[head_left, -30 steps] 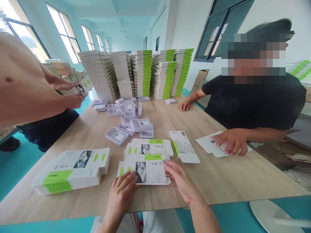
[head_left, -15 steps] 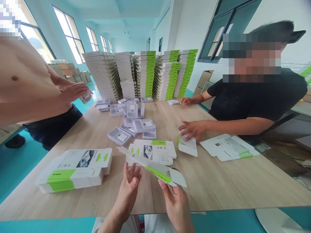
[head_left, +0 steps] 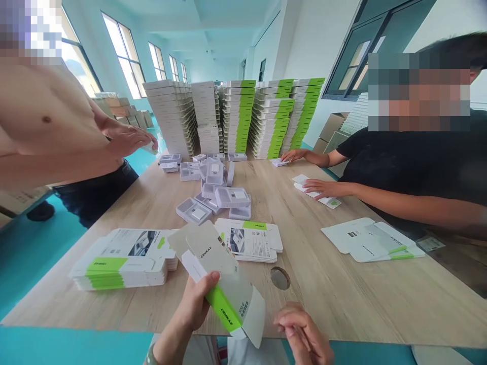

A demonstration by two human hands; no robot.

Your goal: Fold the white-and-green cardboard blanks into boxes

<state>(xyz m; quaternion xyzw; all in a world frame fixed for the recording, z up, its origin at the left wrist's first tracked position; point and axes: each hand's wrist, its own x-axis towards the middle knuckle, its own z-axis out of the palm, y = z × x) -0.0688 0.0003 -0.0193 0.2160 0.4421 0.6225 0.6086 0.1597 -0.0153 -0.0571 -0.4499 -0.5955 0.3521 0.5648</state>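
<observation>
My left hand (head_left: 200, 299) grips a white and green cardboard carton (head_left: 224, 274) by its side, thumb on top. The carton is tilted, partly opened up from flat, with an end flap standing out at its near end. My right hand (head_left: 302, 329) is just right of that flap, apart from it, fingers curled together with nothing seen in them. Beyond the carton lies a low pile of flat cartons (head_left: 253, 241). To the left sits a taller stack of flat cartons (head_left: 117, 258). Pale plastic trays (head_left: 215, 187) are heaped further back.
Tall stacks of boxes (head_left: 236, 116) stand at the table's far end. A round hole (head_left: 280, 278) pierces the tabletop. On the right, a co-worker's hand (head_left: 323, 187) presses a carton, near another flat carton (head_left: 373, 241). Another person (head_left: 64, 111) stands at left.
The carton has swung toward me and turned, now held by my left hand. My right hand has let go of it and moved right. The co-worker's carton has moved away from me.
</observation>
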